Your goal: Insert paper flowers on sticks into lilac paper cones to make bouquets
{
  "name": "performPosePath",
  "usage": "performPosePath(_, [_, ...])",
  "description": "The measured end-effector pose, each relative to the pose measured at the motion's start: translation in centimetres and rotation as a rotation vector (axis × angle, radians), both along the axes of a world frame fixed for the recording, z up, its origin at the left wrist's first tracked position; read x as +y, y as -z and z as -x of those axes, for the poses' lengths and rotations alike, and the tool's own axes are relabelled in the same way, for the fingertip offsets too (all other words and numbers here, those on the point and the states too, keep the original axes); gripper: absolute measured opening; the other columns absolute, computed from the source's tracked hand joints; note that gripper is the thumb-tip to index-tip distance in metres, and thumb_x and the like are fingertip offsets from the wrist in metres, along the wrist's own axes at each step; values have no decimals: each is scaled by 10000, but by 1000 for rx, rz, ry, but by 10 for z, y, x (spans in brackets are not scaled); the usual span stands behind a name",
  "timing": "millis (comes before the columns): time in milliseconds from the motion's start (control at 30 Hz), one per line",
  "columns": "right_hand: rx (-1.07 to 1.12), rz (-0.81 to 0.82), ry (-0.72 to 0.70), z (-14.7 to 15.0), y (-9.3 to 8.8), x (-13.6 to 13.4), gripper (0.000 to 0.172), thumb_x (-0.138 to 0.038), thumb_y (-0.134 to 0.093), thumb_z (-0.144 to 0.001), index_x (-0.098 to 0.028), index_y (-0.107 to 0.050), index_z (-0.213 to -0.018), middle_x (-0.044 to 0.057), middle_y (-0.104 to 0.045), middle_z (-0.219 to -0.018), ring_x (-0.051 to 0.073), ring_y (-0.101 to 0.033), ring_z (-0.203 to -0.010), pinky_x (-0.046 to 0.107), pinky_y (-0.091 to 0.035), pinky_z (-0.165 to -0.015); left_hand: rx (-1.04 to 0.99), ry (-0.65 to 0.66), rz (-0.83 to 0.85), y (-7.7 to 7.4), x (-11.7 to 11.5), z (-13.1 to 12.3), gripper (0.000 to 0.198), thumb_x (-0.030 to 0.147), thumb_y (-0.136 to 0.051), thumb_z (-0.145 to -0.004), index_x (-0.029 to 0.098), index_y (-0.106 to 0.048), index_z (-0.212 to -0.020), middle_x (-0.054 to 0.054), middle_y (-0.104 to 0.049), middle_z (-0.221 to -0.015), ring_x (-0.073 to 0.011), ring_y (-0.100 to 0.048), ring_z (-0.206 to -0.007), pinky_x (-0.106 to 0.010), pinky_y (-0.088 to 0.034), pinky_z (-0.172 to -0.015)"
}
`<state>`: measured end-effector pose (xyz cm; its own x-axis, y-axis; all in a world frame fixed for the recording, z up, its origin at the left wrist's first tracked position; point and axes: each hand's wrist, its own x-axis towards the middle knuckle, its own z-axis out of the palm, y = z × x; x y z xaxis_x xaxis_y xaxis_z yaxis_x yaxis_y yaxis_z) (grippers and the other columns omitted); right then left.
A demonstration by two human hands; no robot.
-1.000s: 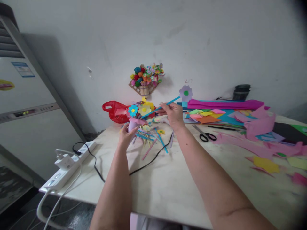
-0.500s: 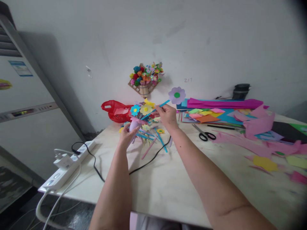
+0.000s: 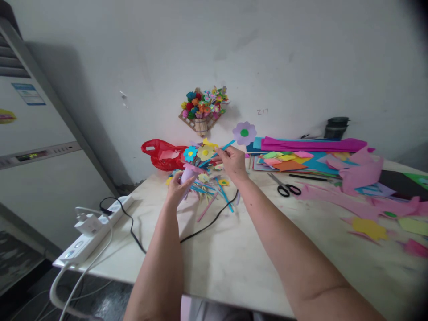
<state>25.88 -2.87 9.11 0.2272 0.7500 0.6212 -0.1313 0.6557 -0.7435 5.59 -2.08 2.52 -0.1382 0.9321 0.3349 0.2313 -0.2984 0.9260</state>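
Table (image 3: 230, 258) by pale wall (image 3: 301, 58) — left hand (image 3: 178, 189) clasped round lilac holder (image 3: 187, 172), right hand (image 3: 234, 164) pinched on blue stem (image 3: 229, 145)

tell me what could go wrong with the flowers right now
The blue stem in the right hand passes close by the cream flower, so it might snag or bend. The left hand holds the lilac vase; if that grip loosens, the vase could tip.
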Motion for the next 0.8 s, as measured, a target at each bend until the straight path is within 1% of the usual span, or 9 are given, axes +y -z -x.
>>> performPosePath(133, [-17,-24,51,-5,-3,-3,250,-415,-647,-740,-204,-573,-626,-21,-603,-493,162,-651,-514,254,-515,-494,17,-1,33,5,6,3,647,509,-737,-590,170,-544,-1106,-12,-597,-713,-122,-555,-464,-223,-419,-402])
performPosePath(233, [-11,-49,112,-11,-7,-6,221,-396,-619,-765,-198,-588,-671,-33,-597,-505,135,-629,-479,225,-497,-477,28,45,86,11,11,4,666,504,-737,-592,168,-535,-1130,-16,-606,-687,-138,-552,-439,-218,-377,-356])
performPosePath(300, [-1,-39,145,-15,-8,-6,234,-407,-613,-770,-194,-587,-679,-43,-580,-488,119,-609,-450,204,-476,-449,20,63,134,11,12,2,657,464,-763,-574,152,-550,-1111,-29,-622,-695,-144,-566,-466,-226,-402,-378])
performPosePath(367, [16,-12,160,-19,-9,-6,265,-424,-615,-766,-189,-567,-654,-51,-560,-468,109,-597,-433,183,-449,-414,2,63,176,8,10,-3,620,414,-783,-560,132,-570,-1069,-48,-639,-732,-152,-589,-526,-243,-450,-434])
performPosePath(433, [53,22,152,-22,-8,-4,289,-430,-623,-757,-183,-543,-628,-57,-549,-467,101,-593,-423,167,-426,-385,19,57,216,1,7,-8,574,388,-774,-576,128,-577,-1048,-52,-643,-748,-153,-593,-553,-247,-462,-459])
performPosePath(567, [127,113,100,-29,-7,5,268,-380,-636,-749,-172,-529,-618,-59,-557,-477,91,-578,-392,153,-392,-343,158,18,255,-9,6,-11,528,397,-725,-636,151,-568,-1076,-14,-615,-692,-132,-554,-513,-228,-426,-445])
performPosePath(700, [135,241,48,-37,-5,12,259,-290,-618,-773,-176,-489,-579,-64,-523,-419,91,-564,-367,146,-371,-326,165,43,234,-3,16,-8,522,430,-695,-651,163,-565,-1081,-13,-621,-726,-134,-561,-550,-233,-437,-483])
performPosePath(767, [120,286,21,-41,-1,13,253,-259,-612,-780,-178,-486,-576,-61,-526,-411,92,-563,-363,146,-372,-326,171,31,202,3,24,-7,544,447,-695,-638,156,-566,-1080,-19,-629,-745,-144,-575,-582,-243,-447,-510])
performPosePath(800, [114,306,9,-43,2,12,247,-249,-611,-782,-178,-489,-580,-59,-531,-412,93,-563,-364,147,-375,-327,206,-3,178,6,27,-6,545,454,-697,-632,157,-576,-1072,-20,-634,-746,-148,-580,-595,-248,-452,-528])
